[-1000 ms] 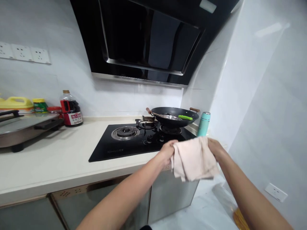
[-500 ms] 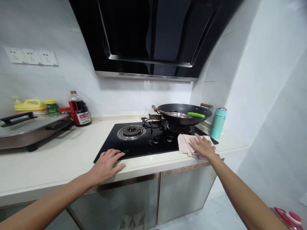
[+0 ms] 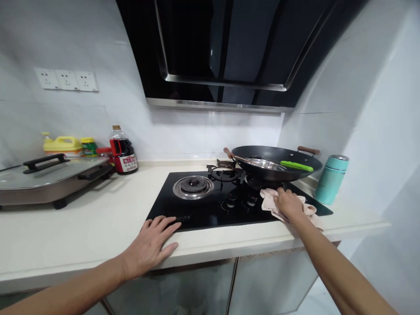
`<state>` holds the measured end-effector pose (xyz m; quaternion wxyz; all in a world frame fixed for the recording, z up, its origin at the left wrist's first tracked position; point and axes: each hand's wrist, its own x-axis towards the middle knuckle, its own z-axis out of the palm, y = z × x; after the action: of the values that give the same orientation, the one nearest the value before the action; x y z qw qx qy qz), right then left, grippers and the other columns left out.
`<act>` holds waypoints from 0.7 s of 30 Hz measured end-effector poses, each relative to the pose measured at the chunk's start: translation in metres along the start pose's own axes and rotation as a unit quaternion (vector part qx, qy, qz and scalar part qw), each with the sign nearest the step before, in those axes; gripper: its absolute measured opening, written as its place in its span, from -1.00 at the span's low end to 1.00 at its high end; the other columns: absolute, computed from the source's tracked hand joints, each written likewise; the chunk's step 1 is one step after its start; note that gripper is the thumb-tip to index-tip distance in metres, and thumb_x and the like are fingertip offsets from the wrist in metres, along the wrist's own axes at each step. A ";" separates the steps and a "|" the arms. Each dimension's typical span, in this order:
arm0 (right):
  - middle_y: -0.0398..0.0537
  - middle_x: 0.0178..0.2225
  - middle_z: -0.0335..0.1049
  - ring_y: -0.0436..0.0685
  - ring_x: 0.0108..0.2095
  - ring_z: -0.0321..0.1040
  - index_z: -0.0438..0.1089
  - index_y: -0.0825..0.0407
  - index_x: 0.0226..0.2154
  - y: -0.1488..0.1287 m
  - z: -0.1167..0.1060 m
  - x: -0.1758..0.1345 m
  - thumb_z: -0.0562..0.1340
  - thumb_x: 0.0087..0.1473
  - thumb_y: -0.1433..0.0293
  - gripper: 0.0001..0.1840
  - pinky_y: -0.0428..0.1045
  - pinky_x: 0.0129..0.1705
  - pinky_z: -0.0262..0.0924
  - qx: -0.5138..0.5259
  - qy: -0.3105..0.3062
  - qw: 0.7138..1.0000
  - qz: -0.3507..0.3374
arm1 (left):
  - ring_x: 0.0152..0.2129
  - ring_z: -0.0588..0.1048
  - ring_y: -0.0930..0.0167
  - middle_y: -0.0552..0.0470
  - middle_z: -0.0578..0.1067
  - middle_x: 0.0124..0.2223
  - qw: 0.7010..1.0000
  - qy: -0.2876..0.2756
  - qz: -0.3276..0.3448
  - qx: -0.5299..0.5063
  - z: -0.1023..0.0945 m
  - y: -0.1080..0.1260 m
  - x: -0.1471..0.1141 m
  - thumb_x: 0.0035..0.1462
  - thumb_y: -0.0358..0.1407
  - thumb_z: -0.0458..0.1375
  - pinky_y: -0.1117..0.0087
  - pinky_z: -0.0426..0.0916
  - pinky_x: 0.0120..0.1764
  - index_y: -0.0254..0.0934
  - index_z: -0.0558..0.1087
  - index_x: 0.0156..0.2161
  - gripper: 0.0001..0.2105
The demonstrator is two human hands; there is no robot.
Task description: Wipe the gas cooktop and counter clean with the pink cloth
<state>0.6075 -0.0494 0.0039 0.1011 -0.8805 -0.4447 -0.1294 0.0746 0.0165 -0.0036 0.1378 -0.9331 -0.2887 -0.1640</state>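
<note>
My left hand (image 3: 151,245) rests with its fingers spread on the front left corner of the black gas stove (image 3: 210,214) and the counter edge. On the right side of the stove top, my right hand (image 3: 290,204) presses down on a crumpled pale pink cloth (image 3: 271,202), its fingers bunched into the fabric. Just behind that hand a black wok (image 3: 272,175) with wooden handles sits on the right burner. A metal strainer (image 3: 265,164) and a bright green-handled utensil (image 3: 297,166) lie in the wok. Two knobs (image 3: 251,200) stand left of the cloth.
A teal flask (image 3: 332,179) stands right of the stove. The range hood (image 3: 223,52) overhangs from above. To the left are a lidded electric pan (image 3: 82,175), a dark sauce bottle (image 3: 124,153) and a yellow jug (image 3: 64,144). The left burner (image 3: 193,187) has no pot on it.
My right hand has gone from lying flat on the cloth to bunching it, and the cloth is now more crumpled. My left hand stays at the stove corner. The view has shifted left.
</note>
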 end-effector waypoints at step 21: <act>0.09 0.26 0.31 0.32 0.16 0.30 0.29 -0.17 0.32 -0.034 0.005 0.017 0.03 0.35 0.16 -0.45 0.18 0.19 0.17 0.104 -0.004 0.976 -0.193 | 0.11 0.37 0.11 -0.09 0.44 0.28 1.000 -0.014 -0.013 0.000 -0.002 0.004 -0.002 0.36 -0.05 0.03 0.02 0.27 0.07 -0.09 0.40 0.29 -0.53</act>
<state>0.5906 -0.0153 0.0069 0.1638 -0.7632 -0.6176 -0.0963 0.0751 0.0117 -0.0029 0.1319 -0.9314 -0.3029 -0.1528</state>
